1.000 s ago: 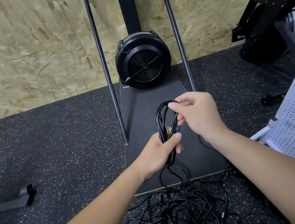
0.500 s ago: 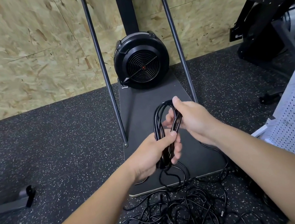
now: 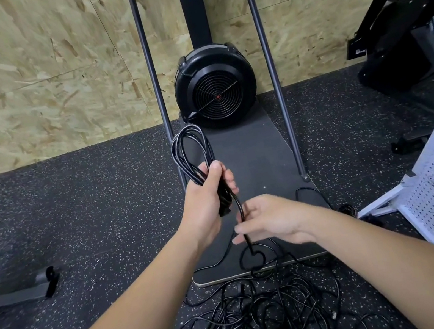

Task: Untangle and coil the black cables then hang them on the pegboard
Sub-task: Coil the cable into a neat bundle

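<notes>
Right hand (image 3: 273, 219) has dropped toward 5 o'clock, pinching fresh cable (image 3: 246, 228); left hand (image 3: 206, 195) clamps the coil (image 3: 190, 151): another loop is coming.

We find only one piece of lettering. On the slanted black frame of the exercise machine (image 3: 412, 13) at the upper right edge, white capital letters run along the beam; we can make out "AI", followed by part of a third letter cut off by the edge of the view. A small pale mark sits on the lower end of the same machine's black housing, too small for us to read. We can read no other text, number or sign.
</notes>
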Motion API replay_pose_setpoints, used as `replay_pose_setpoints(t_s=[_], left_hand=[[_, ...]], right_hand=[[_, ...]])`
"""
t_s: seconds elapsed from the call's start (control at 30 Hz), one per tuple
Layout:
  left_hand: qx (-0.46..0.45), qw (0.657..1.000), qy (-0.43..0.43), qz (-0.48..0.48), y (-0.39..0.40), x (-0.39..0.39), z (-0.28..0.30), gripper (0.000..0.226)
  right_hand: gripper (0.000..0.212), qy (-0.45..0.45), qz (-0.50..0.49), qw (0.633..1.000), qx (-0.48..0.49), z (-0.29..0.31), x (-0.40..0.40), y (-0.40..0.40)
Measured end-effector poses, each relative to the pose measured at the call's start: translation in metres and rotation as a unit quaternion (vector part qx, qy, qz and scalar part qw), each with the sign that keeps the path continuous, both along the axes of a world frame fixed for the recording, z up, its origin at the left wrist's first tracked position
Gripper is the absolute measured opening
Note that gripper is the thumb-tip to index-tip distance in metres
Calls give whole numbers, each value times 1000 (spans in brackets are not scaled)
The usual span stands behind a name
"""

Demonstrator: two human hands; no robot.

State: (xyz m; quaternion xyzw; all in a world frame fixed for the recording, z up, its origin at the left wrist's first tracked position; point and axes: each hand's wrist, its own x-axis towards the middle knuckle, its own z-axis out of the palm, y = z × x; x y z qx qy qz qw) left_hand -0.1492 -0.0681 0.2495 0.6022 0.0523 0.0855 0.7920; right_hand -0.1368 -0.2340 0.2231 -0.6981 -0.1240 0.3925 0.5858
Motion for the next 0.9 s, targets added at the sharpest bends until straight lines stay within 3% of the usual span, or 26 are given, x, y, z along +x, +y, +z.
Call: replay_pose_setpoints(t_s=[0.13,0.2,0.3,0.4,0.5,0.6,0.73,0.77,0.83,0.9], left_hand=[[60,997,16,46,16,1,1,23],[119,990,41,56,22,-1,0,27],[142,985,63,74,24,0,-3,28],[146,980,85,101,25,5,-3,26],[162,977,102,97,26,7,-6,26],[133,984,120,-5,19,1,-10,27],[118,973,141,-138,14,-13,-8,51],[122,968,133,-175,11,-16,-7,44],[134,953,123,-241,5,-22,-1,8],[167,942,124,-263,2,-23,-3,27]], right_hand=[[16,20,-92,996,-6,5,0,1],[23,-55,-128,988,-68,7,2,2],[27,-224,-79,954,-184,20,4,1],[23,-289,-20,925,-247,34,3,-2],[18,-325,-67,914,-233,38,6,-6],[15,-284,-108,946,-117,42,9,-11],[23,-170,-150,974,2,52,12,-20],[26,-147,-152,977,9,52,13,-20],[31,-82,-136,987,28,51,15,-19],[38,5,-108,990,88,53,18,-20]])
